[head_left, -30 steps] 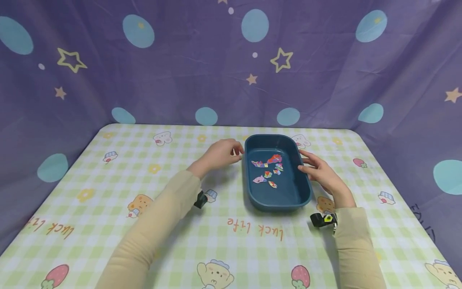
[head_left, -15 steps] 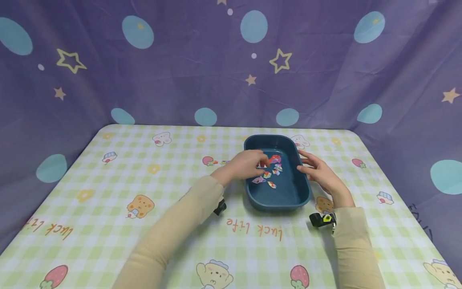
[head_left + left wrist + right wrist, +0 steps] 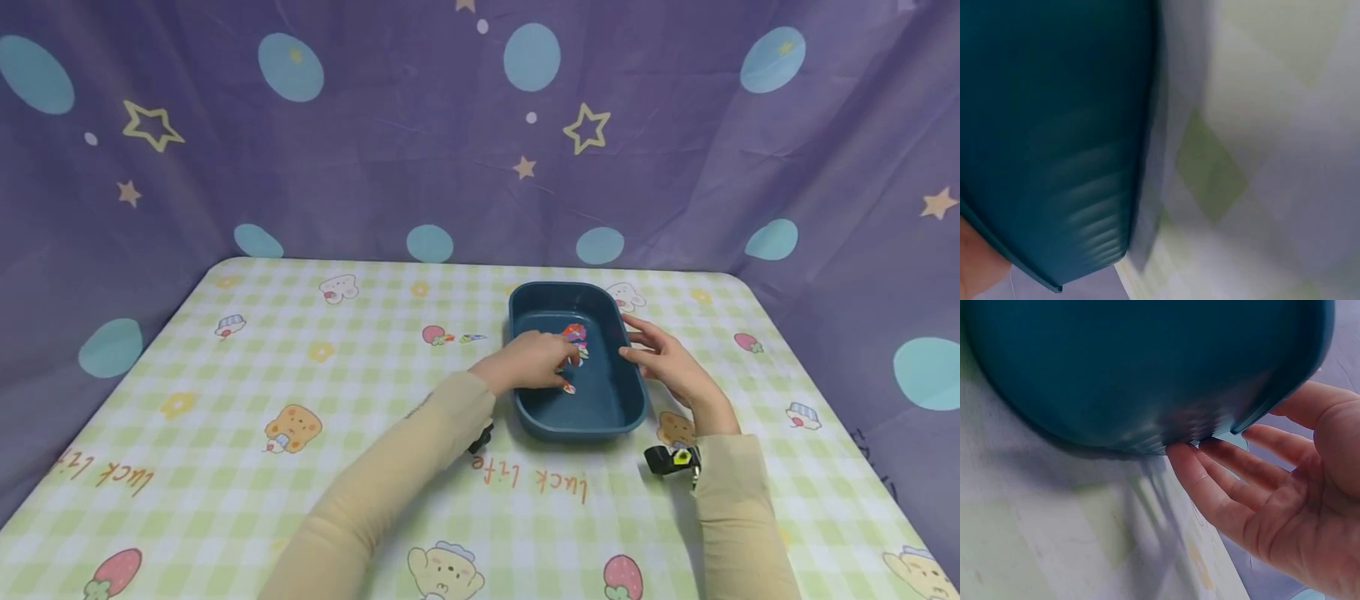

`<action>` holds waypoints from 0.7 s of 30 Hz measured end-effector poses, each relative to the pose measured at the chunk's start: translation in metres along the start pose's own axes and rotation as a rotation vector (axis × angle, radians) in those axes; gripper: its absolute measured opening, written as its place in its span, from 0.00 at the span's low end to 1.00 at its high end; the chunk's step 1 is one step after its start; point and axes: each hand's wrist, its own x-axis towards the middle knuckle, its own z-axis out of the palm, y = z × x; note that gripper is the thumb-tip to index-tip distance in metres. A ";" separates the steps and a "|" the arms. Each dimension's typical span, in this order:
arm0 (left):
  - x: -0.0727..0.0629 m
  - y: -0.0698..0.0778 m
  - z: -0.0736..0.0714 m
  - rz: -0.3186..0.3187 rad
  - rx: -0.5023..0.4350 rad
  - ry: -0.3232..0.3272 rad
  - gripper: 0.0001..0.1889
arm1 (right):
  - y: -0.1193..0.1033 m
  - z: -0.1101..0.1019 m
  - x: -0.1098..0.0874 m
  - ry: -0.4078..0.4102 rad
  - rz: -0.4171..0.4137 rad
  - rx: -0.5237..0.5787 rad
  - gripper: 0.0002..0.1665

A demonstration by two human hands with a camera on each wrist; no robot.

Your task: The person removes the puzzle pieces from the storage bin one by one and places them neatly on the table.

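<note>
A dark teal rectangular tub (image 3: 577, 412) with rounded corners stands on the table, several small colourful flat pieces (image 3: 575, 332) on its floor. My left hand (image 3: 536, 358) reaches over the near-left rim into it, fingers bent down among the pieces, thumb and fingertips apart. It covers some of the pieces. One red-and-white piece (image 3: 569, 388) shows right by the thumb. At the opposite side, my right hand (image 3: 1272, 487) touches the tub's outer wall with extended fingers, its thumb at the rim. In the left wrist view, the tub's wall (image 3: 1054, 125) hides most of the left hand.
Two small colourful pieces (image 3: 472, 338) lie on the checked tablecloth (image 3: 375, 517) left of the tub, beside a printed strawberry. A purple patterned curtain (image 3: 420, 167) hangs behind and around the table. Each wrist wears a black strap device (image 3: 667, 458).
My left hand has moved right, from outside the tub's left side over the rim and down among the pieces. My right hand has stayed at the tub's side.
</note>
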 end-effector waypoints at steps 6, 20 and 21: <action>0.002 0.002 0.003 0.023 0.104 -0.062 0.17 | -0.001 0.001 -0.001 0.006 0.008 -0.003 0.38; 0.004 0.000 0.006 0.023 0.086 -0.091 0.07 | -0.001 0.001 0.001 0.012 0.021 -0.007 0.38; 0.004 0.000 0.006 0.022 0.082 -0.095 0.08 | -0.001 0.001 0.001 0.013 0.023 -0.007 0.38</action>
